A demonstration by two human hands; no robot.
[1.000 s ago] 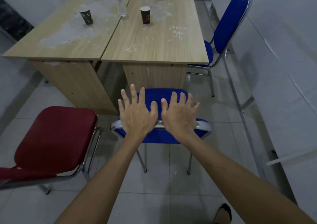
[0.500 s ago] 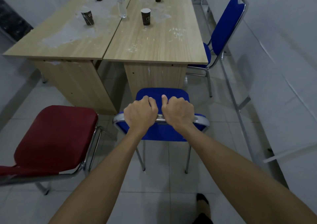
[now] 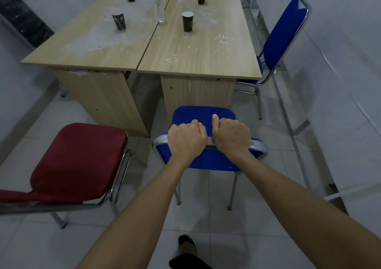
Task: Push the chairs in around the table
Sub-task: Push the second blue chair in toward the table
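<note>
A blue chair (image 3: 203, 116) with a chrome frame stands in front of me, its seat facing the near end of the wooden table (image 3: 198, 52). My left hand (image 3: 185, 139) and my right hand (image 3: 232, 135) sit side by side, both closed around the top rail of its backrest. The seat's front edge is close to the table's end panel. A red chair (image 3: 82, 159) stands to the left, turned away from the table. A second blue chair (image 3: 282, 35) is at the table's right side, its seat partly under the top.
Several dark paper cups (image 3: 187, 21) and a clear water bottle (image 3: 158, 2) stand on the table. White walls run close along the right and left. A metal frame (image 3: 288, 124) leans at the right. My foot (image 3: 186, 246) shows on the tiled floor below.
My open hands came down and closed on the blue chair's backrest rail. The chair and the view have edged toward the table since then.
</note>
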